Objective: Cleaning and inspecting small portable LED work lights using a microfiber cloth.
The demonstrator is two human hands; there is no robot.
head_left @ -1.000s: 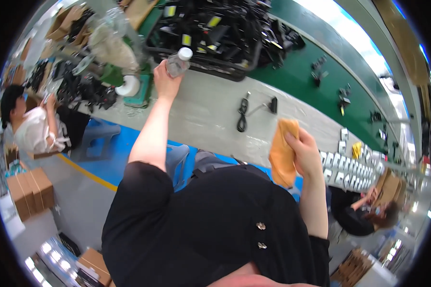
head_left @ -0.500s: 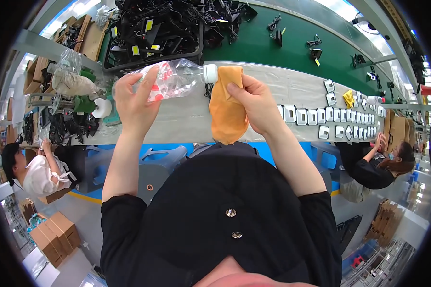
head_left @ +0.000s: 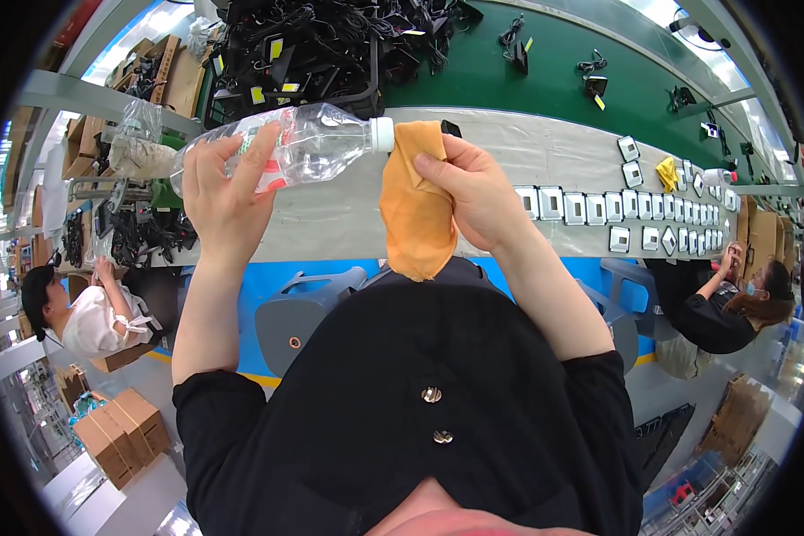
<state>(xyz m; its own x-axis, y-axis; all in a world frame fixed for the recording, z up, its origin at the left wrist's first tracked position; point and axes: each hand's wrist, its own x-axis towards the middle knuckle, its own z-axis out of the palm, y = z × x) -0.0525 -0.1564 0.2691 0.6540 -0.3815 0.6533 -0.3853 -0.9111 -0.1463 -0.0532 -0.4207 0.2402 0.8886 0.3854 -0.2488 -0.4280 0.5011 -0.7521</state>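
Observation:
A clear plastic bottle (head_left: 326, 147) with a white cap and a red-marked label lies sideways in the grip of my left hand (head_left: 232, 192). Its capped end points right and meets an orange cloth (head_left: 417, 214). My right hand (head_left: 478, 188) pinches the upper part of that cloth between thumb and fingers, and the rest hangs down. The cloth hides the mouth end's far side. Just behind my right fingertips a small dark object (head_left: 452, 128) shows; its kind cannot be made out.
Square silver-rimmed pieces (head_left: 598, 208) stand in rows on the grey-covered table (head_left: 330, 223) to the right, near a yellow cloth (head_left: 666, 174). A black crate (head_left: 295, 62) of cabled devices is at the back left. Devices lie on a green belt (head_left: 473, 71). People sit at both sides.
My left hand and the bottle have shifted left, and more of the bottle's neck side shows. The cloth in my right hand has moved slightly left. A dark object now shows behind it.

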